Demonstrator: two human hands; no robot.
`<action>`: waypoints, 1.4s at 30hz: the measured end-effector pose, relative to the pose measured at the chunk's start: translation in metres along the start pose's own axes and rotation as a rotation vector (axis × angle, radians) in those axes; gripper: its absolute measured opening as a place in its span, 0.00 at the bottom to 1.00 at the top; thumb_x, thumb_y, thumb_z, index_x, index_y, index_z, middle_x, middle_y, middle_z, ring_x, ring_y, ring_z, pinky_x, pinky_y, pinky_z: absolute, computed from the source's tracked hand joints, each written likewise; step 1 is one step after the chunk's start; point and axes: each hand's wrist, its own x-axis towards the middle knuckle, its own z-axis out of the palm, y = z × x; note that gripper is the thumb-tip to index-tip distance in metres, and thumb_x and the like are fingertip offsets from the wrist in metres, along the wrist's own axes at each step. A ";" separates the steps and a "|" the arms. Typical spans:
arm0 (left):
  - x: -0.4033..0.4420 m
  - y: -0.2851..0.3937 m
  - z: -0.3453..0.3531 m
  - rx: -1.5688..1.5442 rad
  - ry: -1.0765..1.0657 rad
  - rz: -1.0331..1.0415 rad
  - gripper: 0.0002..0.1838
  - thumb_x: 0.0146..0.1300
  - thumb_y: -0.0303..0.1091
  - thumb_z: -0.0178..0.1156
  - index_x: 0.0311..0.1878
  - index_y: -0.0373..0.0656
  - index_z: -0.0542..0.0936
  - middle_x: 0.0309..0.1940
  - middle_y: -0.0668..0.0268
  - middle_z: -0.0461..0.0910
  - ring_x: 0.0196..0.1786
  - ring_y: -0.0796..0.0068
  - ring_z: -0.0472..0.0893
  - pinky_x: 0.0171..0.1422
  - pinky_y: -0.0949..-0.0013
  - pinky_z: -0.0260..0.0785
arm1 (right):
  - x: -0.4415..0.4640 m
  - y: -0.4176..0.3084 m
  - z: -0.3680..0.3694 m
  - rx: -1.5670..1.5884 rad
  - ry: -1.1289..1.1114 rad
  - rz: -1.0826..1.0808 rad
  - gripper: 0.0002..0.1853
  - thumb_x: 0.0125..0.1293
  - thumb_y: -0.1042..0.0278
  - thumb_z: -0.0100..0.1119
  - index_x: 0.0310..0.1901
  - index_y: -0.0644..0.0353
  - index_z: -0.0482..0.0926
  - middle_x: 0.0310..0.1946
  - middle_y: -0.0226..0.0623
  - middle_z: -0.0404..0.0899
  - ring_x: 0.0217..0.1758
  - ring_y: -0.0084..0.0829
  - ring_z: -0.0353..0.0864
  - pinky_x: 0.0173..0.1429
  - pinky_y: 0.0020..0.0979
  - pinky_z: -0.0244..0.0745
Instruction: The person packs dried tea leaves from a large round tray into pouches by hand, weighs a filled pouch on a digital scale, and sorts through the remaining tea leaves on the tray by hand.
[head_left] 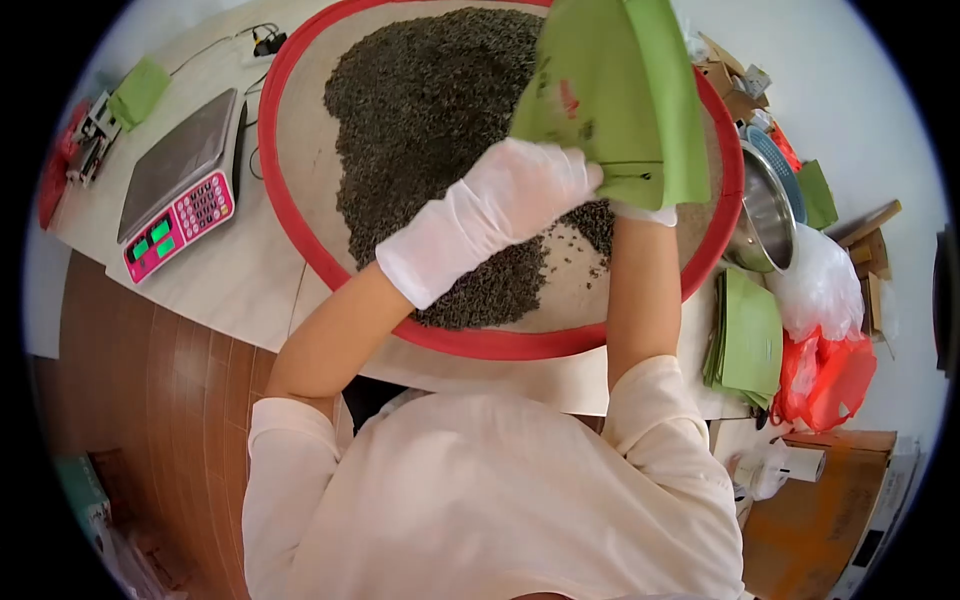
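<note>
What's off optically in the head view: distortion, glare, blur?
Head view: fisheye look, round black border, table edge bowed; glare on steel bowl, sheen on wood floor; print on green bag soft, scale display lit but digits illegible. Can't tell whether that's focus or motion.

Gloved hands (520, 190) on a green bag (610, 100) — dark leaves (430, 110) beneath.

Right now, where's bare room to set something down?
Tabletop between scale and the tray's red rim; a thin strip between rim and the person's shirt. Inside the tray, a band between left rim and dark pile. Crowded: right side, with steel bowl, green stack, red bag.
</note>
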 end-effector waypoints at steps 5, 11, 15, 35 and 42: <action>-0.027 -0.035 -0.009 0.085 -0.145 -0.323 0.30 0.66 0.54 0.55 0.67 0.49 0.71 0.65 0.63 0.69 0.73 0.62 0.60 0.78 0.57 0.43 | -0.008 -0.001 -0.007 0.008 0.026 0.013 0.16 0.69 0.66 0.57 0.54 0.64 0.75 0.48 0.39 0.80 0.47 0.30 0.79 0.51 0.30 0.76; -0.024 -0.060 -0.039 -0.130 0.099 -0.506 0.39 0.66 0.54 0.57 0.74 0.47 0.58 0.68 0.59 0.65 0.72 0.58 0.61 0.77 0.57 0.48 | -0.020 0.001 -0.011 0.030 0.040 0.045 0.16 0.68 0.66 0.57 0.54 0.64 0.75 0.48 0.39 0.80 0.48 0.31 0.79 0.51 0.30 0.76; -0.020 -0.067 -0.036 -0.580 0.287 -0.513 0.41 0.66 0.49 0.61 0.75 0.43 0.55 0.70 0.55 0.61 0.71 0.58 0.63 0.76 0.61 0.54 | -0.027 0.002 -0.011 0.045 0.036 0.054 0.16 0.68 0.66 0.57 0.55 0.64 0.75 0.48 0.39 0.80 0.48 0.31 0.79 0.51 0.30 0.76; -0.018 -0.019 -0.039 -1.130 0.172 -0.347 0.26 0.72 0.34 0.52 0.71 0.41 0.63 0.67 0.61 0.69 0.70 0.68 0.67 0.75 0.66 0.56 | -0.018 0.001 -0.011 0.091 0.010 0.037 0.17 0.66 0.66 0.59 0.55 0.62 0.76 0.49 0.38 0.80 0.49 0.32 0.79 0.52 0.32 0.75; 0.002 -0.023 -0.044 -0.379 0.026 -0.279 0.27 0.70 0.40 0.55 0.70 0.47 0.66 0.68 0.65 0.69 0.71 0.63 0.66 0.76 0.60 0.56 | -0.018 0.003 -0.007 0.103 -0.006 0.036 0.18 0.66 0.66 0.59 0.55 0.62 0.76 0.49 0.38 0.80 0.49 0.33 0.79 0.52 0.32 0.75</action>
